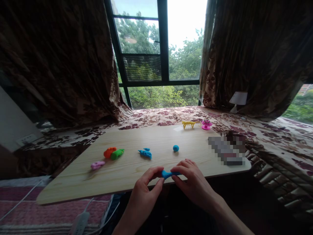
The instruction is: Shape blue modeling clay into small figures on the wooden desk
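Note:
Between my two hands, at the near edge of the wooden table, is a blue piece of modelling clay (167, 175), wider at its left end and narrowing toward the right. My left hand (148, 186) pinches the wide end between thumb and fingers. The narrower part is gripped by my right hand (189, 176), whose fingers cover some of it. Just beyond my hands sits a small blue clay ball (175, 148). Left of it lie several bits of blue clay (146, 153) in a cluster.
Orange clay (110, 152), green clay (117, 154) and pink clay (97, 165) lie on the left of the table (80, 179). A yellow four-legged figure (189, 124) and a magenta piece (206, 124) stand at the far edge. A blurred-out item (227, 151) lies at right.

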Demonstrator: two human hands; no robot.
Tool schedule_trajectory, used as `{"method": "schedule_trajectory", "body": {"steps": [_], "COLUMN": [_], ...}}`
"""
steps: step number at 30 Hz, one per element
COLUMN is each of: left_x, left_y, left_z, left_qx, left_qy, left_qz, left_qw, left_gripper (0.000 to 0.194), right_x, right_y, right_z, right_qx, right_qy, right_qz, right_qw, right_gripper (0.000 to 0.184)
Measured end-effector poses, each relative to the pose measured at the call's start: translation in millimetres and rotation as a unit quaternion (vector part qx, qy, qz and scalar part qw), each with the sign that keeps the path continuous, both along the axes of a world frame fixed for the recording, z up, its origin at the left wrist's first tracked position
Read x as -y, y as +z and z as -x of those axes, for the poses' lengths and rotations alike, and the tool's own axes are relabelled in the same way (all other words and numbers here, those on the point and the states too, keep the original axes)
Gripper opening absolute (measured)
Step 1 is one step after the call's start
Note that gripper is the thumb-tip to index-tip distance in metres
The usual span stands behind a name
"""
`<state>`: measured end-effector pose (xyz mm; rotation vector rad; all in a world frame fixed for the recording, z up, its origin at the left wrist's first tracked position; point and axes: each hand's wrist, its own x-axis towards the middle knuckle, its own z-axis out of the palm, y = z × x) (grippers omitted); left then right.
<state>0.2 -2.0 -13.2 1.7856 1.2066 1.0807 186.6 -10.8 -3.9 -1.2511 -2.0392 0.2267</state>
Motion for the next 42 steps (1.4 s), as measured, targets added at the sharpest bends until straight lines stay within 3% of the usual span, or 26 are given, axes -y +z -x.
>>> {"method": "schedule_trajectory", "body": {"steps": [3, 6, 12, 16, 24, 31, 36, 42], "left_x": [11, 18, 24, 28, 26, 22, 18, 21], "left_y": [7.3, 13.1, 23.8, 28.3, 21.4, 20.6, 17.3, 16.4], "left_z": [14, 23, 27, 29, 32, 28, 29, 28], "left_qx": [0.075, 0.111, 0.191, 0.215, 0.244, 0.237, 0.244, 0.284], "left_qy": [0.002, 0.003, 0.058, 0.073, 0.015, 0.069, 0.055, 0.082], "left_qz": [0.047, 0.045, 0.079, 0.075, 0.085, 0.088, 0.095, 0.131], "left_qw": [0.996, 0.993, 0.977, 0.971, 0.966, 0.965, 0.963, 0.946], "left_gripper": [0.027, 0.027, 0.03, 0.021, 0.028, 0.03, 0.023, 0.028], "right_x": [4, 6, 5, 7, 7, 6, 4, 3], "right_y": [16.2, 27.5, 37.3, 41.5, 45.0, 45.7, 47.2, 38.2], "right_z": [14, 26, 40, 44, 45, 47, 52, 48], "right_qx": [-0.018, -0.018, -0.003, -0.011, -0.018, 0.002, 0.034, -0.046], "right_qy": [0.031, 0.059, 0.08, 0.094, 0.104, 0.088, 0.092, 0.112], "right_qz": [-0.023, -0.035, -0.046, -0.053, -0.07, -0.094, -0.092, -0.071], "right_qw": [0.999, 0.997, 0.996, 0.994, 0.992, 0.992, 0.991, 0.99], "right_gripper": [0.02, 0.023, 0.012, 0.02, 0.019, 0.019, 0.016, 0.036]}}
